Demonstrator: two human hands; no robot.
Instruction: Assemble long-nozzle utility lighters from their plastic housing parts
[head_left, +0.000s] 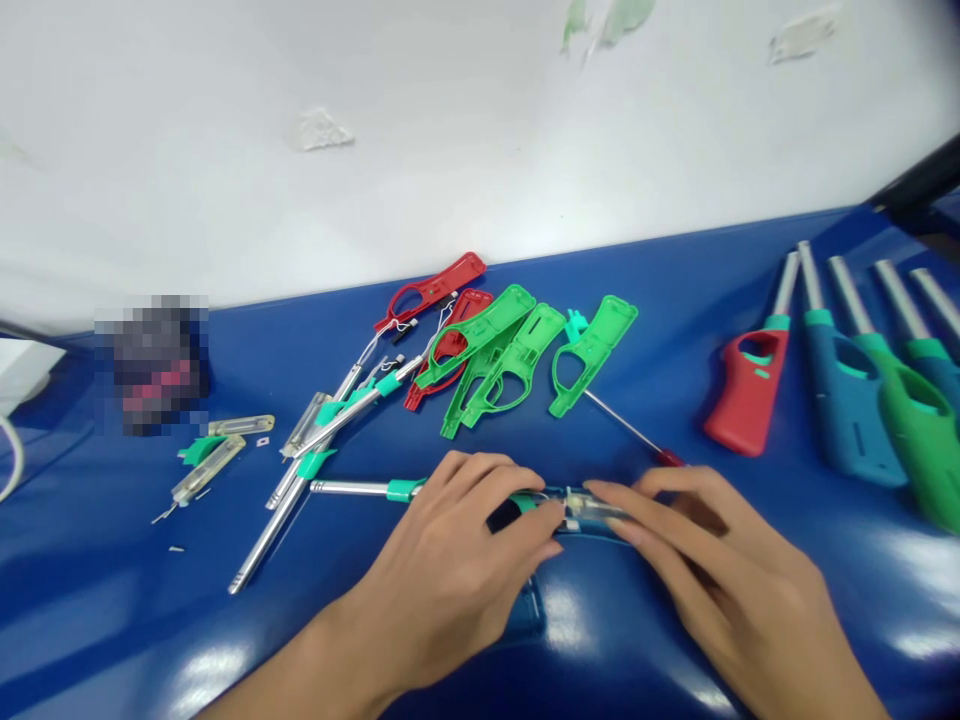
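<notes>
hands (469, 555) (739, 565), nearly closed, pinch an opened lighter (589, 506).

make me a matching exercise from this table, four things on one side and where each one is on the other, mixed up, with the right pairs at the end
Things
1. left hand
2. right hand
3. red lighter
4. screwdriver

Places
A. just left of a blue lighter
B. at the clear tank, on the end away from the turquoise collar
C. slanting between a green shell and the hand at the right
D. over the lighter parts, next to that turquoise collar

Right pairs: 1-D, 2-B, 3-A, 4-C
</notes>
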